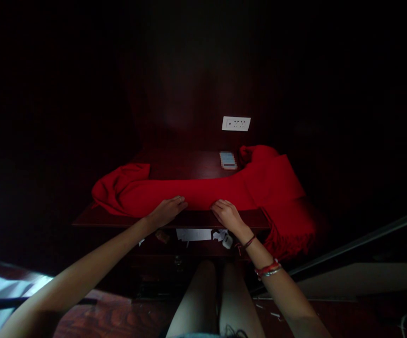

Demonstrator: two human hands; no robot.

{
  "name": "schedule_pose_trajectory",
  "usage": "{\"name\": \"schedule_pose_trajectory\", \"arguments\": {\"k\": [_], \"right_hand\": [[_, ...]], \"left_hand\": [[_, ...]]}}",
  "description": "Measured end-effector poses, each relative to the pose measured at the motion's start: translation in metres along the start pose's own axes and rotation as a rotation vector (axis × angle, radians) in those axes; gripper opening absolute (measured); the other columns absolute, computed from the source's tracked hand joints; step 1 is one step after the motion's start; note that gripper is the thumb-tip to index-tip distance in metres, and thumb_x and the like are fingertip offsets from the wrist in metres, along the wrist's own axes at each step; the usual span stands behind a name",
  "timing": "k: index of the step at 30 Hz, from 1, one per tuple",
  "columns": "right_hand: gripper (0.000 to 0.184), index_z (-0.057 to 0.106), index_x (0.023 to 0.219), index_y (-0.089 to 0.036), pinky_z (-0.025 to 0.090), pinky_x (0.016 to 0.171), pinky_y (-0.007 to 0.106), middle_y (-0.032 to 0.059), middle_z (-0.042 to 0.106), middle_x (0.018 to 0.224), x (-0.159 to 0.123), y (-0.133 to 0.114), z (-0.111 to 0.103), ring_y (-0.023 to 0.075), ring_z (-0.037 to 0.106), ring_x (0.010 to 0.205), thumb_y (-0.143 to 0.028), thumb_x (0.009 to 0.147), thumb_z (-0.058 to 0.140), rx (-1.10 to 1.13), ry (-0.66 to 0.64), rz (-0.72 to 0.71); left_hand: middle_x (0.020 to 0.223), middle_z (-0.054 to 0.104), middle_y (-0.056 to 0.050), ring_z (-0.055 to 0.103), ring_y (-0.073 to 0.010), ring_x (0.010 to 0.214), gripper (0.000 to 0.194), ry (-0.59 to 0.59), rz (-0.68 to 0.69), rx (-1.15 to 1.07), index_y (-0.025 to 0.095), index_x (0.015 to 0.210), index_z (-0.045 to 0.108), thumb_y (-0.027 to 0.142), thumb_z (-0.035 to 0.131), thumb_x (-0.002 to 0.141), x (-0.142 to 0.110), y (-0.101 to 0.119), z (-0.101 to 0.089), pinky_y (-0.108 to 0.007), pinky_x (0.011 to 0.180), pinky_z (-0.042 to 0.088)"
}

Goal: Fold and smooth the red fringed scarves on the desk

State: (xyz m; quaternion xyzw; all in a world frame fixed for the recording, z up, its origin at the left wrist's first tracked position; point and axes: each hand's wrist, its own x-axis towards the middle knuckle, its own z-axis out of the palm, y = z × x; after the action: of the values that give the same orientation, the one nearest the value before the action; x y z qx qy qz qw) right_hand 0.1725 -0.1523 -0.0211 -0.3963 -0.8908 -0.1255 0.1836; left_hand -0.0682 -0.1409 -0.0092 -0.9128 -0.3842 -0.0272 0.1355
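Observation:
A long red scarf (192, 191) with a fringed end stretches across a dark wooden desktop. Its middle lies as a fairly smooth band, while the left end is bunched and the right end spreads wide, its fringe hanging over the front edge. My left hand (170, 210) is closed at the band's near edge, left of the middle. A short way to its right, my right hand (226, 213) pinches the same edge with curled fingers. Some of the fingertips are hidden under the hands.
A small blue-and-white item (228, 160), blurred, lies behind the scarf. On the back panel is a white socket plate (236, 123). Below the desktop, an open shelf holds papers (193, 234) and small objects. My legs (199, 300) are under the desk's front.

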Motion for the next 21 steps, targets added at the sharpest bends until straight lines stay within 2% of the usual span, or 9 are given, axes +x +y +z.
{"name": "schedule_pose_trajectory", "arguments": {"k": [5, 8, 11, 14, 17, 21], "right_hand": [[0.016, 0.055, 0.079, -0.017, 0.035, 0.069, 0.026, 0.004, 0.055, 0.076, 0.0024, -0.0013, -0.001, 0.0141, 0.047, 0.073, -0.016, 0.08, 0.04, 0.041, -0.023, 0.011], [0.015, 0.054, 0.088, -0.017, 0.036, 0.072, 0.027, 0.0051, 0.055, 0.082, 0.005, -0.003, -0.0021, 0.0144, 0.047, 0.08, -0.017, 0.079, 0.042, 0.099, -0.007, 0.025], [0.02, 0.053, 0.096, -0.018, 0.036, 0.075, 0.027, 0.0057, 0.055, 0.09, 0.0068, -0.0042, -0.0013, 0.0145, 0.047, 0.086, -0.018, 0.079, 0.042, 0.137, 0.01, -0.007], [0.019, 0.056, 0.091, -0.018, 0.036, 0.075, 0.026, 0.0046, 0.057, 0.09, 0.0068, -0.0035, 0.0017, 0.0135, 0.048, 0.085, -0.017, 0.08, 0.04, 0.15, 0.006, -0.019], [0.018, 0.057, 0.087, -0.018, 0.036, 0.074, 0.025, 0.0041, 0.058, 0.085, 0.0059, -0.0026, 0.0037, 0.0124, 0.049, 0.082, -0.017, 0.081, 0.04, 0.155, -0.012, -0.01], [0.019, 0.058, 0.086, -0.017, 0.036, 0.075, 0.024, 0.0049, 0.058, 0.082, 0.0056, -0.0048, 0.0013, 0.0119, 0.051, 0.081, -0.018, 0.081, 0.039, 0.156, -0.03, -0.004]], "left_hand": [[0.101, 0.049, -0.008, 0.047, -0.0174, 0.094, 0.025, -0.001, 0.014, -0.052, 0.017, 0.097, 0.049, 0.01, 0.031, 0.081, 0.0006, -0.0005, -0.0004, -0.028, 0.076, 0.038], [0.104, 0.048, -0.008, 0.046, -0.0167, 0.095, 0.026, 0.014, 0.013, -0.044, 0.018, 0.099, 0.049, 0.012, 0.03, 0.082, 0.0012, -0.0004, -0.0002, -0.027, 0.076, 0.038], [0.098, 0.05, -0.007, 0.048, -0.0163, 0.09, 0.022, 0.032, 0.026, -0.015, 0.018, 0.097, 0.05, 0.021, 0.031, 0.084, 0.0007, -0.0013, 0.0005, -0.027, 0.073, 0.039], [0.088, 0.052, -0.006, 0.05, -0.0158, 0.082, 0.021, 0.02, 0.075, 0.018, 0.018, 0.092, 0.051, 0.02, 0.032, 0.084, -0.0015, -0.0029, 0.0016, -0.026, 0.069, 0.039], [0.088, 0.051, -0.006, 0.049, -0.0161, 0.081, 0.022, 0.012, 0.094, 0.024, 0.017, 0.092, 0.051, 0.013, 0.032, 0.082, -0.0033, -0.0031, 0.0027, -0.026, 0.067, 0.04], [0.089, 0.05, -0.007, 0.048, -0.0167, 0.083, 0.022, 0.016, 0.069, -0.026, 0.017, 0.092, 0.052, 0.015, 0.032, 0.083, -0.0022, -0.0008, 0.0024, -0.027, 0.067, 0.04]]}}
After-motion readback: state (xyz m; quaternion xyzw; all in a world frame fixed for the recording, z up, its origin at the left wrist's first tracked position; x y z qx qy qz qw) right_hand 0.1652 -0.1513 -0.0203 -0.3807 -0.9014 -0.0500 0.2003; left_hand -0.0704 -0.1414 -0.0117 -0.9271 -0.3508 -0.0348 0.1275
